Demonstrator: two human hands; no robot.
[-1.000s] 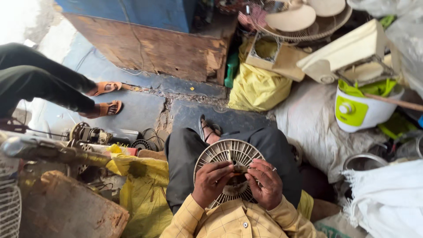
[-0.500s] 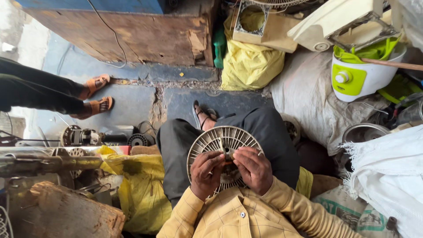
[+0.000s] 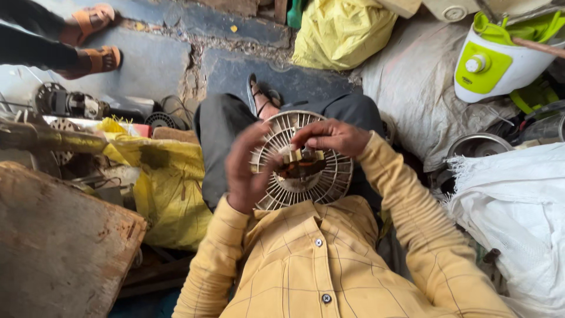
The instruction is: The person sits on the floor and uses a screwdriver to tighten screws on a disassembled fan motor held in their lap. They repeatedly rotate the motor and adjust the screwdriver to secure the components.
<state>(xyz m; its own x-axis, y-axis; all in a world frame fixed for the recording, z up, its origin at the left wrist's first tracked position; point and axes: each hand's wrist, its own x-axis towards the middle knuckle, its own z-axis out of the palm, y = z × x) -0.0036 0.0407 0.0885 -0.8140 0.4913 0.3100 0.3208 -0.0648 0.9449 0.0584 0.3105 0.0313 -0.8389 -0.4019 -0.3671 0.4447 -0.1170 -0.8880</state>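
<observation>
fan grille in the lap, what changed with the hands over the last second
The right hand moved from the lower right of the white fan grille up to its top edge, above the rusty motor core. The left hand stayed gripping the left rim. The grille stayed on the lap.

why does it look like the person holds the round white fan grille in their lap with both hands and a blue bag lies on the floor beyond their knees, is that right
Not quite: the bag beyond the knees is yellow, not blue, as the head view shows. The rest stands: the left hand and the right hand both hold the round white fan grille in the lap.
</observation>
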